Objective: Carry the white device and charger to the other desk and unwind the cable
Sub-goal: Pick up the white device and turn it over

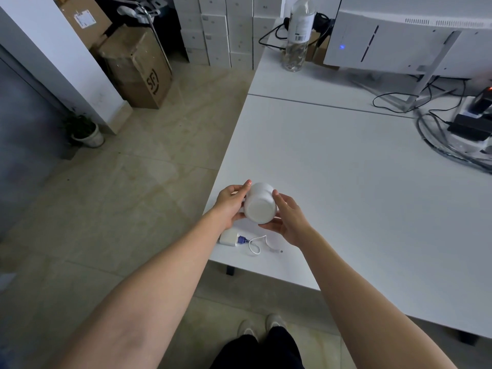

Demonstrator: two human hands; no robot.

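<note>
The white device (259, 205), a round cylinder, is held just above the near left corner of the white desk (346, 182), with one flat end turned towards me. My left hand (230, 205) grips its left side and my right hand (288, 219) cups its right side and underside. Below the hands the white charger (228, 238) lies on the desk at the left edge. Its short white cable (257, 245) runs from a blue plug and lies loose in a small loop, the free end pointing right.
A clear water bottle (298, 35), a white monitor (399, 38) and a tangle of black cables with a power strip (458, 134) sit at the desk's far side. On the floor to the left stand cardboard boxes (138, 67), stacked white boxes (221, 30) and a potted plant (85, 131).
</note>
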